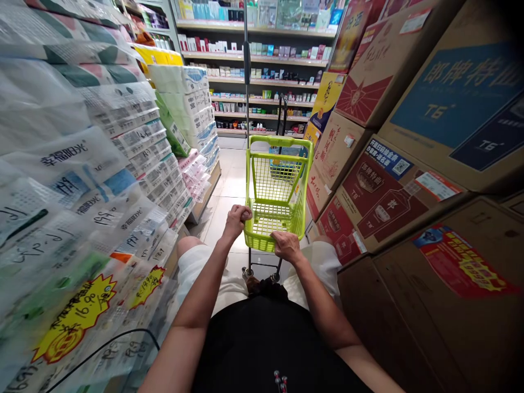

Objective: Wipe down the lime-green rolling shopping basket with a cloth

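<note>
A small lime-green shopping cart stands upright in front of me, its plastic grid basket holding nothing that I can see. My left hand is closed at the left side of the near rim, with the fingertips partly hidden. On the right part of the same near rim, my right hand has its fingers wrapped around the edge. A tall thin pole rises from the cart's left side. Below the basket, the cart's metal legs and part of a wheel show between my knees.
Wrapped tissue packs are piled high on the left, close to my arm. Stacked cardboard boxes wall the right side. Beyond the cart, a blue basket with an upright black handle stands before shelves of small boxed goods.
</note>
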Available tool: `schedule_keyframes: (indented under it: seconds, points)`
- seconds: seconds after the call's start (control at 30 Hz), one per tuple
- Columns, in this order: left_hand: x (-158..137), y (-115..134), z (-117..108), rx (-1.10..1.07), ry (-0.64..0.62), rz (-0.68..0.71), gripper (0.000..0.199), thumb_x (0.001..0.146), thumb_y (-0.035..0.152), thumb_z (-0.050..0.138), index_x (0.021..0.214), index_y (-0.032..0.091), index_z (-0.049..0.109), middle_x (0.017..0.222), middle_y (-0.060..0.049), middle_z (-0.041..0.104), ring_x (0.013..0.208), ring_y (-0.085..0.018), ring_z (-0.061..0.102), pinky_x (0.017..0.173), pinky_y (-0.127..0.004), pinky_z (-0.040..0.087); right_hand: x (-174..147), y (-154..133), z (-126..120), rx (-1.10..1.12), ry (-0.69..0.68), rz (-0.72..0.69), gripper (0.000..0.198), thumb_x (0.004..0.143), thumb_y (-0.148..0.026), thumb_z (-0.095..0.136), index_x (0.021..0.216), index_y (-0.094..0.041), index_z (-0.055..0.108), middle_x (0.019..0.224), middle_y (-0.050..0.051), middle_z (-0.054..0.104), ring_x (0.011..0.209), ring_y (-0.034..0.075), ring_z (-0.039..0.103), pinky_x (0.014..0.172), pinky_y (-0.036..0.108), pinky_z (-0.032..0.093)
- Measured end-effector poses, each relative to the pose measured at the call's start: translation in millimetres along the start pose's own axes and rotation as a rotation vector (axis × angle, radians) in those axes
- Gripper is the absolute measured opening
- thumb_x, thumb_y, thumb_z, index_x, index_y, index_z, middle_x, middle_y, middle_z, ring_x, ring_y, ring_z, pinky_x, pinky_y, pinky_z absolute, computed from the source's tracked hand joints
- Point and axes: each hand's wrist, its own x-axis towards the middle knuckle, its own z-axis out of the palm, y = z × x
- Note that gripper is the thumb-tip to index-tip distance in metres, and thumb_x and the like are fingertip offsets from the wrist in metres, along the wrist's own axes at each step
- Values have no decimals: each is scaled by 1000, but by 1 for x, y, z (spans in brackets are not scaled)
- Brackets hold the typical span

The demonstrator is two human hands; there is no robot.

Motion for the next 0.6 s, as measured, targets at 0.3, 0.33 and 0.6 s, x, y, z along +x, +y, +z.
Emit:
schedule_keyframes:
  seconds: [0.3,0.33,0.6]
  points:
    - [-53,22,5,73,-159,78,46,77,-9,50,95,26,76,110,-6,61,101,-23,61,94,-39,51,-14,18,3,11,61,30,29,75,-13,55,96,-24,72,93,3,79,77,18,64,67,27,31]
    - [-49,22,5,56,-184,73,46,76,-9,52,93,26,76,107,-6,61,99,-23,61,94,-39,51,-16,21,2,13,66,27,28,75,-14,55,95,-24,72,93,3,79,77,18,64,67,27,31]
    - [39,2,19,-186,80,-95,44,66,-8,55,93,21,73,100,-6,57,102,-25,62,100,-43,53,-22,34,-1,22,111,49,21,72,-17,54,83,-23,71,84,3,78,73,18,64,68,27,31]
